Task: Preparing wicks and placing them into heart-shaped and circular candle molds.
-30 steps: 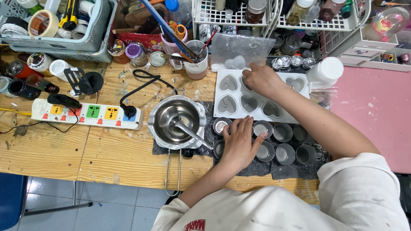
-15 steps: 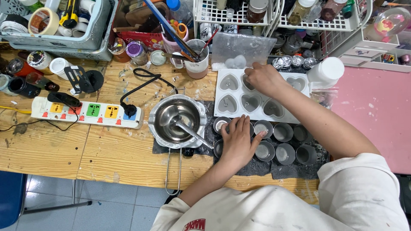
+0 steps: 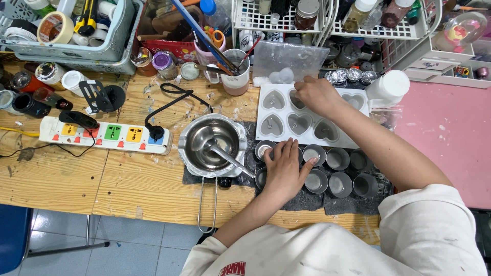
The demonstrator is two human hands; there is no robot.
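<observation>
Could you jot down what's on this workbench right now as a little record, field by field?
left hand: flat on the small metal cups
right hand: fingertips in a cavity of the white heart mould
pot: steel, spoon inside, left of the cups
mat: dark, under the cups
power strip: on the wooden table, one black plug in

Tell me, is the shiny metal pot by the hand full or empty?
Mostly empty. The metal pot shows its bare shiny bottom, with only a spoon lying inside. The left hand rests beside it on small metal cups.
</observation>
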